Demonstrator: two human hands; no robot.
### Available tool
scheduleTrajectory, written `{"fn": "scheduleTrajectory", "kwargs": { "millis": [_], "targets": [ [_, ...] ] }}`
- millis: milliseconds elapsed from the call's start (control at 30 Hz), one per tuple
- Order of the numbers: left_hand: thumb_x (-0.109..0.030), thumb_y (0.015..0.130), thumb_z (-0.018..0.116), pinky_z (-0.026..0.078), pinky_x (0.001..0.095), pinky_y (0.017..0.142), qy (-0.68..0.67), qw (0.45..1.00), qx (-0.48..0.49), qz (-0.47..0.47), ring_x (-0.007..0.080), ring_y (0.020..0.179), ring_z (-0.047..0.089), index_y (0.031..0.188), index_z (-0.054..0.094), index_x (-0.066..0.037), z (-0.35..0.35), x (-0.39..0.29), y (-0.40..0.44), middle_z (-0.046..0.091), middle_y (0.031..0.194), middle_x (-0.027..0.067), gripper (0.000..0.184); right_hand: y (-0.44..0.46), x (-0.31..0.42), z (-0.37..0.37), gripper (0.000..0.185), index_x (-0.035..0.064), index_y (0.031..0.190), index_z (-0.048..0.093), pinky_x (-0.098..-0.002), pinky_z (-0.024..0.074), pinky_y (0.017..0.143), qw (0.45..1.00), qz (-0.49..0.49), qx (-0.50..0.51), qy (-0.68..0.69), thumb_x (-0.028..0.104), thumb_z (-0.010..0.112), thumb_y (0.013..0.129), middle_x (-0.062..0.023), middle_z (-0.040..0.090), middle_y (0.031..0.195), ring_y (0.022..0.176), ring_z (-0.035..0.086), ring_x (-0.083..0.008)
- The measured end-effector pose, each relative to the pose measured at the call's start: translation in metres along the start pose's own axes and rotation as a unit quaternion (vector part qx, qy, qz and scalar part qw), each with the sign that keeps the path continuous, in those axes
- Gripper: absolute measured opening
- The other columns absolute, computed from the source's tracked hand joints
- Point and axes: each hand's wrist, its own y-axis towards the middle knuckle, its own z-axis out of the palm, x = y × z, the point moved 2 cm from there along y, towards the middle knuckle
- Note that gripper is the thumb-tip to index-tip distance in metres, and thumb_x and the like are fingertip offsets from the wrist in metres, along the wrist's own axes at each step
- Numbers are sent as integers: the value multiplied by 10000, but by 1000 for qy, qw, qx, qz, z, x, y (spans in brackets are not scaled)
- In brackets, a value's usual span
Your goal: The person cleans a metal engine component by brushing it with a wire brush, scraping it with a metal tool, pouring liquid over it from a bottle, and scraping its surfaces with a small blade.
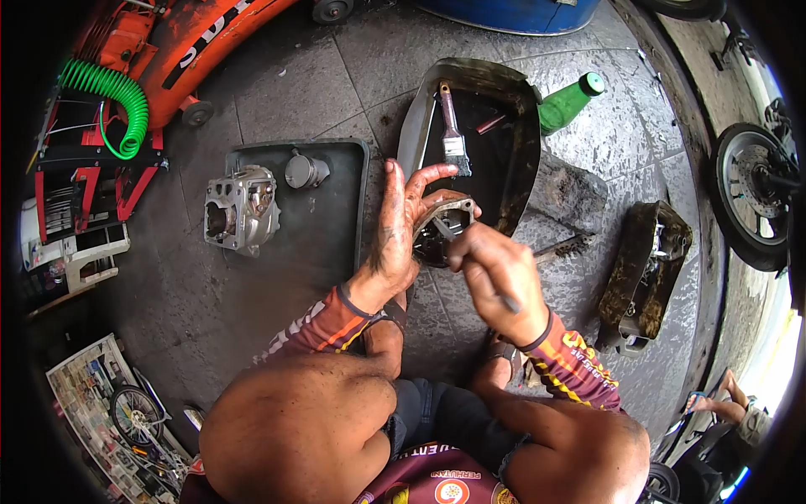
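My left hand, smeared with grease, holds a metal engine part from its left side, with the index finger stretched out above it. In my right hand is a thin grey tool, its tip at the open inside of the part. Just beyond, a brush leans in a dark oily pan, bristles towards me. A grey tray on the left carries a silver engine casing and a piston.
A green bottle stands beside the pan, near a dark stone-like block. Farther right lies a dirty metal container with parts inside. An orange machine and a coiled green hose are at the upper left. Another person is at the lower right.
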Motion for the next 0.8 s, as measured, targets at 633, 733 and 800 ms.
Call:
{"fn": "scheduleTrajectory", "kwargs": {
  "millis": [633, 733, 800],
  "targets": [
    [-763, 943, 153, 574, 365, 818, 21, 995, -17, 93, 241, 864, 674, 1365, 416, -47, -1, 1, 2, 657, 975, 200, 871, -4, 18, 3, 121, 84, 935, 560, -442, 502, 581, 997, 23, 73, -20, 22, 585, 835, -110, 570, 842, 720, 624, -353],
    [-756, 948, 150, 576, 370, 811, 7, 997, -6, 78, 243, 860, 674, 1360, 426, -56, -1, -2, 0, 660, 972, 195, 858, -7, 14, 4, 128, 87, 938, 566, -437, 508, 590, 998, 5, 56, -17, 19, 573, 829, -110, 574, 839, 717, 625, -361],
    [-753, 951, 148, 574, 372, 801, 1, 998, -11, 66, 245, 856, 673, 1357, 429, -56, 0, -2, 1, 660, 971, 194, 854, -6, 17, 6, 125, 83, 942, 567, -437, 511, 600, 996, 8, 84, 16, 24, 570, 832, -113, 581, 845, 736, 633, -358]
  ]
}}
